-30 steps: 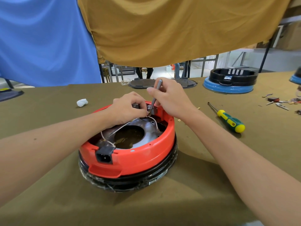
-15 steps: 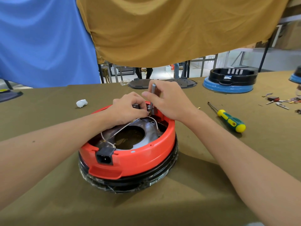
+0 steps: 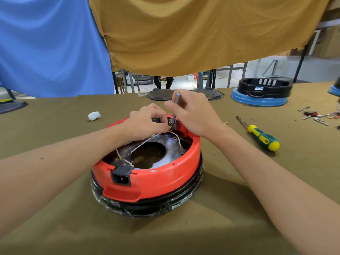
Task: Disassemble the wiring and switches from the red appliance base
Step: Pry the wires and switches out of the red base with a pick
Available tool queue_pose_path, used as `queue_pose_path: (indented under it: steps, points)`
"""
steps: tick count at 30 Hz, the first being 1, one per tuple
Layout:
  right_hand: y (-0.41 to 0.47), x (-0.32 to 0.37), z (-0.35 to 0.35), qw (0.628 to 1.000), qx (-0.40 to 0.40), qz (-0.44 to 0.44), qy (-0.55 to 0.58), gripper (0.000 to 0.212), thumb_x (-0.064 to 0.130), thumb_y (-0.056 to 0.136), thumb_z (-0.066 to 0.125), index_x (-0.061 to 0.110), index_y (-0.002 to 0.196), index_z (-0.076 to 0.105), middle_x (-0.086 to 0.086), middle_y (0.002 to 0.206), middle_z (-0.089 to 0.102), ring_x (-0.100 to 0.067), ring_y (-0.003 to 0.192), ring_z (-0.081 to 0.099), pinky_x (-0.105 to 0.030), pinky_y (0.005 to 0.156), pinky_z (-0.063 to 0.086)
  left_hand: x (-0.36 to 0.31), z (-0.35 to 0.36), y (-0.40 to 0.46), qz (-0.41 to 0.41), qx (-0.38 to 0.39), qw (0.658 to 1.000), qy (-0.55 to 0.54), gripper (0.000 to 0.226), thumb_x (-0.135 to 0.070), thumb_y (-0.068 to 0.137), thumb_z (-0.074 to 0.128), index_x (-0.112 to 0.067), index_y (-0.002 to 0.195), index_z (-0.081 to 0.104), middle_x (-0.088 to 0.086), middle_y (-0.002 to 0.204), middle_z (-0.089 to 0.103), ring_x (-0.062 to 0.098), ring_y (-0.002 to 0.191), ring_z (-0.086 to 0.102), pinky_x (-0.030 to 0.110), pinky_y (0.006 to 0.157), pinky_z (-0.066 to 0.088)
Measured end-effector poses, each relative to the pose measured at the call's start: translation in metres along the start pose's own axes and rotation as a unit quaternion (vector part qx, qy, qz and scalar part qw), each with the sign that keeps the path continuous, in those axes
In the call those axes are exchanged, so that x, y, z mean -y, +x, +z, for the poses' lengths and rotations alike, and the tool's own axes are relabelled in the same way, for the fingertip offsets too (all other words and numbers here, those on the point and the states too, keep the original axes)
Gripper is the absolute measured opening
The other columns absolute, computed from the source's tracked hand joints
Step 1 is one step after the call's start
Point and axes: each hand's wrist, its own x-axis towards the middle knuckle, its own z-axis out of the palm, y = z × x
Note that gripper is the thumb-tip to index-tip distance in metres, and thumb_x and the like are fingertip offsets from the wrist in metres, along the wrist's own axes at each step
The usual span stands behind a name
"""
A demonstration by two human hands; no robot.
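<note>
1. So, red appliance base (image 3: 156,179) sitting upside down in the middle of the olive-covered table (image 3: 55,227), black power socket (image 3: 121,175) on the near rim.
2. Left hand (image 3: 147,122) curled over the far inner edge, fingertips pinching a small dark switch block (image 3: 156,120) where the white wires (image 3: 143,144) run up.
3. Right hand (image 3: 195,115) wrapped around a slim grey metal tool (image 3: 177,100), held nearly upright, tip down at the same spot by the switch.
4. Off to the right: yellow-green screwdriver (image 3: 261,138) lying flat, well apart from the base.
5. Also a white crumpled wad (image 3: 94,115) far left, loose small parts (image 3: 316,116) at the right edge.
</note>
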Motion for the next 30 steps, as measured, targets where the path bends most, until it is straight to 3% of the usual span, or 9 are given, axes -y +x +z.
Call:
queue_pose_path:
  steps: [6,13,16,22,26,30]
  points:
    - [-0.0003,-0.0003,-0.0005,1.000,0.001,-0.014,-0.008,0.026,0.029,0.094,0.063,0.013,0.073,0.057,0.005,0.059,0.053,-0.010,0.056,0.045,-0.030,0.059,0.037,-0.0021,-0.0017,-0.0019,-0.001,0.005,1.000,0.003,0.017,-0.030,0.082,0.072,-0.028,0.067,0.064,-0.012,0.112,0.054,0.009,0.102,0.051,0.050,0.109,0.028]
    - [0.0013,-0.0005,-0.0013,0.999,-0.010,0.025,0.027,0.031,0.028,0.095,0.062,0.003,0.076,0.056,-0.010,0.065,0.063,-0.031,0.071,0.066,-0.047,0.071,0.051,-0.0020,-0.0016,-0.0015,-0.003,0.007,1.000,0.008,0.015,-0.030,0.083,0.072,-0.024,0.070,0.067,-0.015,0.112,0.054,0.008,0.104,0.051,0.049,0.109,0.028]
    - [0.0017,-0.0008,-0.0019,0.999,-0.015,0.029,0.034,0.032,0.027,0.094,0.062,0.003,0.076,0.054,-0.013,0.066,0.064,-0.033,0.072,0.067,-0.049,0.072,0.052,-0.0028,-0.0015,-0.0017,-0.003,0.011,1.000,0.003,0.015,-0.029,0.082,0.072,-0.024,0.069,0.066,-0.015,0.111,0.054,0.009,0.102,0.051,0.051,0.108,0.030]
    - [0.0000,-0.0018,-0.0027,0.999,-0.016,-0.029,-0.005,0.028,0.029,0.094,0.064,0.009,0.074,0.058,-0.005,0.063,0.062,-0.022,0.064,0.056,-0.039,0.065,0.045,-0.0038,-0.0021,-0.0025,-0.002,0.010,1.000,0.001,0.018,-0.029,0.082,0.072,-0.028,0.066,0.064,-0.012,0.113,0.054,0.012,0.103,0.052,0.051,0.108,0.030]
    - [0.0004,-0.0007,-0.0043,0.999,0.004,-0.030,-0.017,0.027,0.027,0.092,0.066,0.011,0.073,0.057,-0.004,0.063,0.061,-0.022,0.065,0.056,-0.041,0.068,0.048,-0.0029,-0.0018,-0.0022,-0.002,0.007,1.000,0.011,0.017,-0.031,0.082,0.072,-0.029,0.067,0.064,-0.012,0.113,0.054,0.011,0.103,0.052,0.050,0.108,0.028]
    - [0.0017,-0.0019,-0.0044,0.998,-0.008,0.030,0.047,0.031,0.026,0.093,0.065,0.001,0.076,0.056,-0.016,0.069,0.065,-0.033,0.072,0.066,-0.050,0.073,0.053,-0.0004,-0.0007,-0.0010,-0.002,0.005,1.000,0.005,0.013,-0.030,0.082,0.072,-0.025,0.071,0.068,-0.015,0.112,0.054,0.010,0.106,0.051,0.049,0.109,0.027]
